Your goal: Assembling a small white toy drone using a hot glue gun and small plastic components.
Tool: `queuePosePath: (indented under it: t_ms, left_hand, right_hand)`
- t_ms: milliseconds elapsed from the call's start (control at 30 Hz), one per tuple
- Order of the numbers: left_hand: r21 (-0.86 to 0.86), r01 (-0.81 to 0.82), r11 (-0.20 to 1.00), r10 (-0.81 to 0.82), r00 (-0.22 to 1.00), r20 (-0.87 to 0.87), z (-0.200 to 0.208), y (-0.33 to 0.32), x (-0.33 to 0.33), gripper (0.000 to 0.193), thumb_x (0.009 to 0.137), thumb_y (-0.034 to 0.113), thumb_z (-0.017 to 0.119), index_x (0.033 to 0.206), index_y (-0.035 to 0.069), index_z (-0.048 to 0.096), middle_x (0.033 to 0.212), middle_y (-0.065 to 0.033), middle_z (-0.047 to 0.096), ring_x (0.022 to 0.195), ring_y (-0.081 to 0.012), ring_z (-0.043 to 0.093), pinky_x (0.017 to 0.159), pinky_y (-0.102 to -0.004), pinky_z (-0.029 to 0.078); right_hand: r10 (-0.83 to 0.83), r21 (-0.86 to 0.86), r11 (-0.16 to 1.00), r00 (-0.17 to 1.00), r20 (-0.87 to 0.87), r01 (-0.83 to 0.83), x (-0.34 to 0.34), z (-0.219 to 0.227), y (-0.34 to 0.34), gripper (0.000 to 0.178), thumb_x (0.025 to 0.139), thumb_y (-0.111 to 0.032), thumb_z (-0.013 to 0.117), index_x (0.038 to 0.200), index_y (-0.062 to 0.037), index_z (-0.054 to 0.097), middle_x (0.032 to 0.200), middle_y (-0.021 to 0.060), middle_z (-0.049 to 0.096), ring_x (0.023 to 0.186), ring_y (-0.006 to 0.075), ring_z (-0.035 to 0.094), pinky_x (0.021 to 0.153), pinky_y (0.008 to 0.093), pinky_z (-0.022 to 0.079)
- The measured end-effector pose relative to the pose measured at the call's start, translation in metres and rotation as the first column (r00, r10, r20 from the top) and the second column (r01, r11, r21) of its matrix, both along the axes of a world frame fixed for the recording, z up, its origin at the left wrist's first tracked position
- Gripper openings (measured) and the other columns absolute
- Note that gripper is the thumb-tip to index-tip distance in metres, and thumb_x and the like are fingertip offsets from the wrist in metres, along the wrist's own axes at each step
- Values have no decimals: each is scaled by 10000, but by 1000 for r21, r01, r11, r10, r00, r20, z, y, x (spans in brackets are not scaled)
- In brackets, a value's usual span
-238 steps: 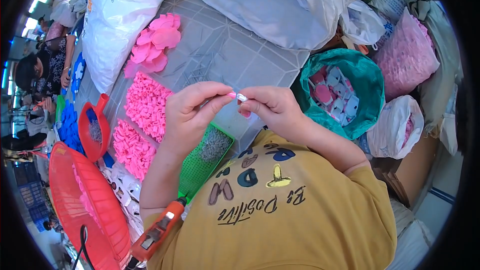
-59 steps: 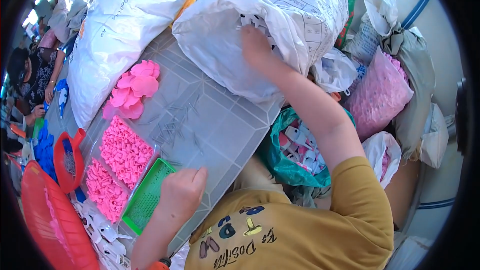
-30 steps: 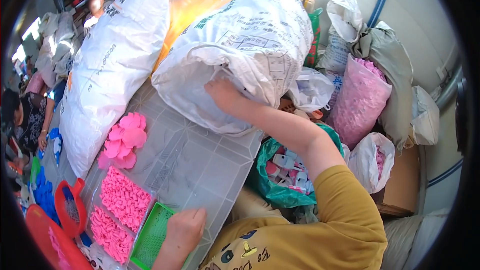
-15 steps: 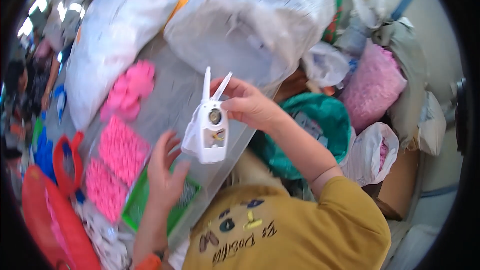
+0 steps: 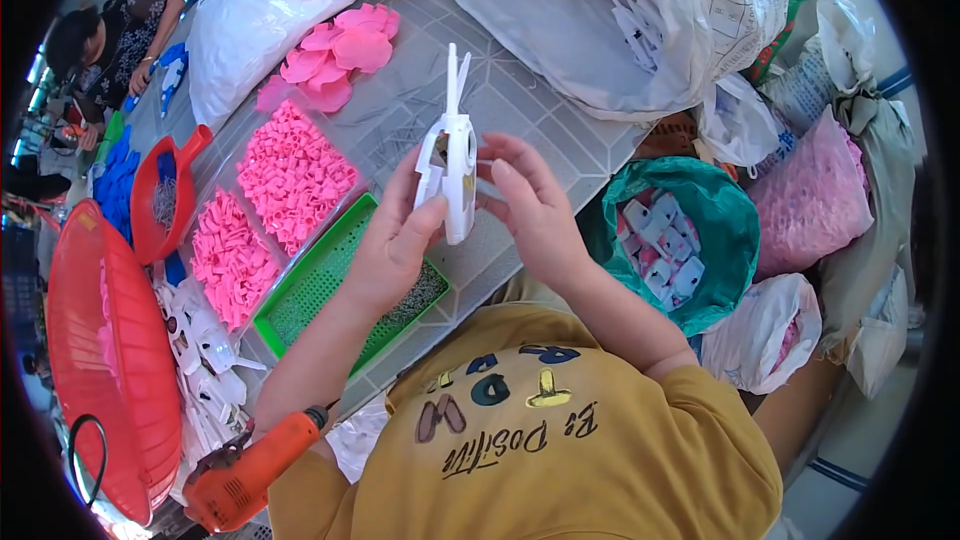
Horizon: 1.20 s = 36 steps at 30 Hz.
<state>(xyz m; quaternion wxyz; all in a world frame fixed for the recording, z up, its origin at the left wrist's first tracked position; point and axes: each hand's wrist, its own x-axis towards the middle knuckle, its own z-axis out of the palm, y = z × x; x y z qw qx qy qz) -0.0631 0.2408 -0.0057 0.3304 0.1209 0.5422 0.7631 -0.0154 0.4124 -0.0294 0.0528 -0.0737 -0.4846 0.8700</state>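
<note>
A white plastic housing [image 5: 459,180] with two long thin prongs is held upright over the table's near edge. It is turned edge-on, with a separate white flap or shell part standing off its left side. My left hand [image 5: 400,230] grips it from the left, thumb on the near face. My right hand [image 5: 538,215] is at its right edge, fingers apart and curved; whether the fingertips touch it is unclear. Below my left hand lies a green perforated tray [image 5: 333,255] with small metal screws. An orange power screwdriver [image 5: 250,470] is beside my left forearm.
Pink small parts [image 5: 295,175] fill a divided clear tray, with pink discs [image 5: 345,50] behind it. Red scoop [image 5: 165,195] and red basket [image 5: 125,360] are left. A white sack [image 5: 560,50] holds white parts; a teal bag [image 5: 735,230] is right. A person [image 5: 125,40] works far left.
The housing has turned from face-on to edge-on and moved slightly right and up in view. My left hand has come up and taken hold of it; my right hand has loosened and shifted lower.
</note>
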Motion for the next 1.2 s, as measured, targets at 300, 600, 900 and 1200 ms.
queuePosePath:
  t_ms: [300, 600, 900, 1200]
  left_hand:
    - [242, 58, 969, -122, 958, 259, -5, 2, -5, 635, 964, 478, 426, 1387, 7, 472, 1232, -143, 629, 1009, -313, 680, 829, -425, 602]
    - [-244, -78, 967, 70, 997, -37, -6, 3, -4, 436, 1025, 347, 483, 1291, 2, 504, 1136, -117, 616, 1033, -217, 646, 810, -389, 588]
    - [-454, -376, 808, 4, 774, -633, 13, 2, -2, 791, 798, 235, 796, 1417, -21, 374, 1215, -173, 541, 966, -220, 607, 707, -336, 546]
    - [-12, -118, 993, 117, 991, -61, -4, -18, -14, 592, 795, 22, 680, 1335, 15, 438, 1179, -115, 556, 1029, -219, 633, 854, -366, 562]
  right_hand:
    - [113, -164, 980, 993, -21, -115, -4, -6, 5, 480, 1046, -364, 452, 1440, -94, 399, 1305, 55, 517, 1207, 174, 506, 1063, 389, 397]
    - [199, -391, 897, 978, -58, -205, -13, -14, -8, 621, 1042, -548, 296, 1434, -83, 420, 1364, 115, 550, 1240, 243, 559, 1043, 416, 457]
    - [260, -318, 906, 960, -106, -280, -12, 4, -27, 551, 1073, -389, 358, 1525, -100, 234, 1382, 115, 477, 1219, 207, 525, 1017, 381, 451]
    - [310, -454, 845, 951, -12, -282, -20, 3, -2, 552, 1047, -403, 279, 1448, -40, 388, 1402, 126, 527, 1149, 278, 614, 974, 431, 508]
